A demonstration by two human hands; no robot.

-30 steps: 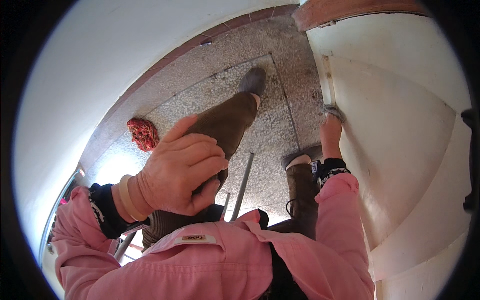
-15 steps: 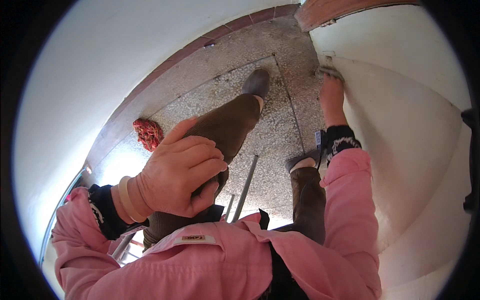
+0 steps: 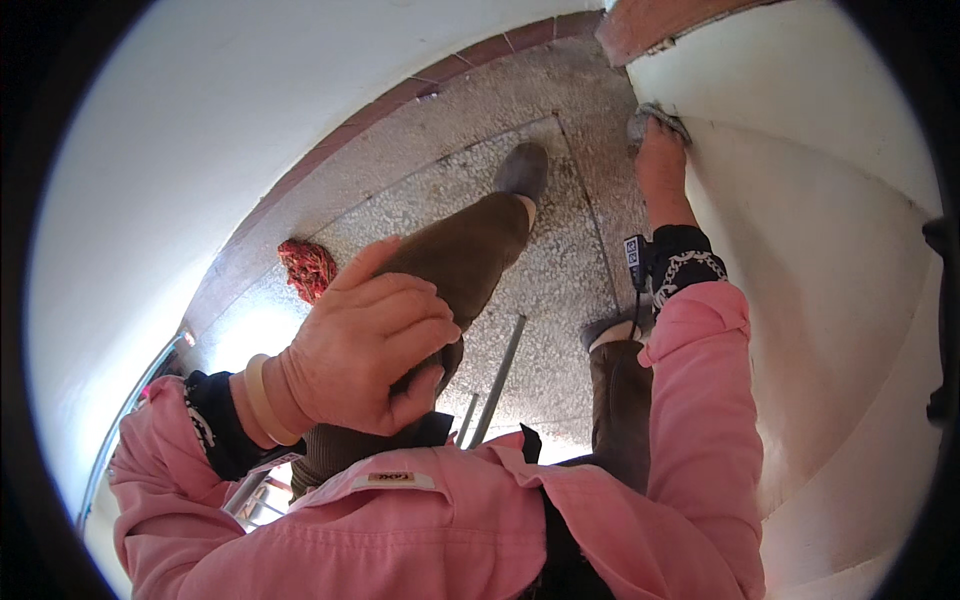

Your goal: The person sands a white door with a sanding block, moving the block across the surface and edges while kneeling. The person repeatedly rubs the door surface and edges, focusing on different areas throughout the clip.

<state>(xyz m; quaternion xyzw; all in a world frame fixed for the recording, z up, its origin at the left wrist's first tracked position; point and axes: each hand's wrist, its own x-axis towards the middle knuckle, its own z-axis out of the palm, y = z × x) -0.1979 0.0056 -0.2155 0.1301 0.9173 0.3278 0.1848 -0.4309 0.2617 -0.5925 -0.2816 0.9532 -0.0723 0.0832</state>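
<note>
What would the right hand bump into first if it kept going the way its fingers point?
Probably the reddish-brown brick ledge just beyond: the right hand already presses a small grey cloth against the white curved wall below it. Depth is unclear.

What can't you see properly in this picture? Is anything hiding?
All in the head view:
- The small grey cloth is mostly covered by the right hand pressing it on the curved white wall.
- The left hand rests on the brown-trousered thigh; its palm side is hidden.
- The thin grey metal rod has its lower end behind the pink jacket.
- The red crumpled bundle is too small to identify.
</note>
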